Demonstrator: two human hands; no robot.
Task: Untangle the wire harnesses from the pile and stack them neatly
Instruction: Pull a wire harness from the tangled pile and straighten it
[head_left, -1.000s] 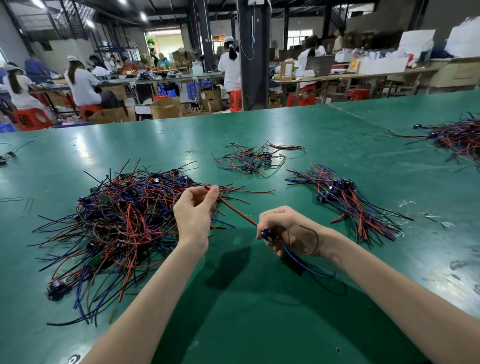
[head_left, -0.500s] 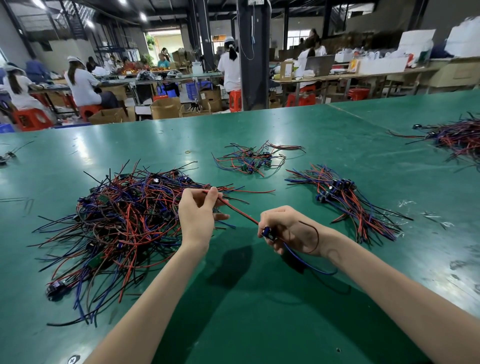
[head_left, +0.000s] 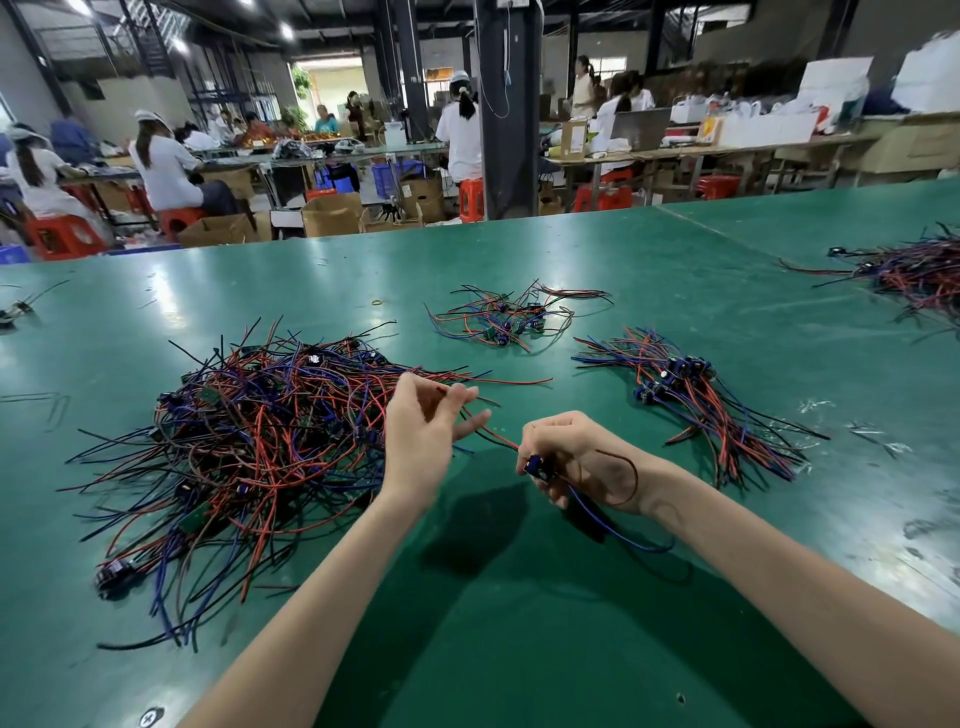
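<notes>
From the head view, the tangled pile (head_left: 249, 447) of wire harnesses sprawls over the left half of the green tabletop (head_left: 519, 649). It is a loose heap of red, blue and black leads with small dark blue connectors buried among them, and stray ends fan out toward the near and left edges. Toward the far edge, near the middle, lies a small loose bunch (head_left: 511, 317) of the same wires. To the right sits the neat stack (head_left: 691, 400), with its connectors gathered at the far end and its leads combed straight toward the near right. Another heap (head_left: 914, 270) lies at the far right edge.

One held harness (head_left: 535, 465) is lifted just right of the pile's near side. The right hand (head_left: 576, 462) is curled tight around its blue connector, knuckles up, wrist low over the tabletop. A blue lead loops down below the wrist, and a dark lead arcs over the back of the hand. Its red lead runs up and left to the left hand (head_left: 421, 441), which is raised at the pile's right rim with the palm turned inward and the fingers (head_left: 467, 396) half straightened and spread. The red lead crosses them, but whether any finger pinches it cannot be told.

Both forearms reach in from the near edge — bare, angled toward each other.
</notes>
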